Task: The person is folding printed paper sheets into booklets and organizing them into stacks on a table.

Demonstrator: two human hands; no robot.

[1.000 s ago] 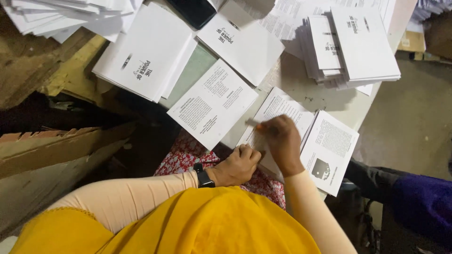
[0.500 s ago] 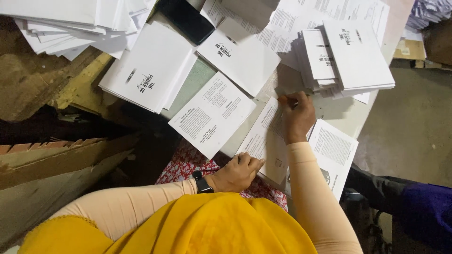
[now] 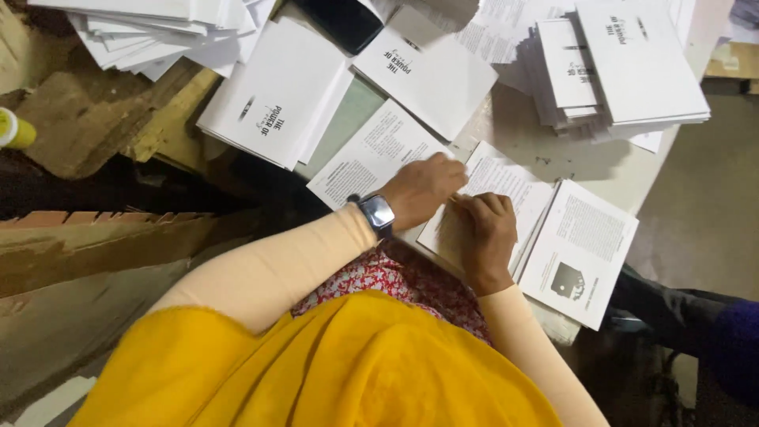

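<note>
My left hand (image 3: 423,190), with a watch on its wrist, rests on the left edge of a printed sheet (image 3: 510,182) lying on the table (image 3: 553,150). My right hand (image 3: 484,237) lies curled on the same sheet, and its fingertips meet the left hand's at the sheet's fold. Both hands pinch and press that edge. Left of them lies another printed page (image 3: 368,154). On the right sits a folded booklet (image 3: 581,249) with a dark square picture.
Stacks of white booklets (image 3: 624,63) stand at the back right, with more (image 3: 277,95) at the back left. A black phone (image 3: 344,20) lies among them. Cardboard (image 3: 87,253) and a yellow bottle (image 3: 14,130) are on the left. Another person's dark sleeve (image 3: 711,332) is at lower right.
My right hand has drawn back from the sheet's far edge to its near part. My left hand has moved up from the table's edge onto the sheet to meet it.
</note>
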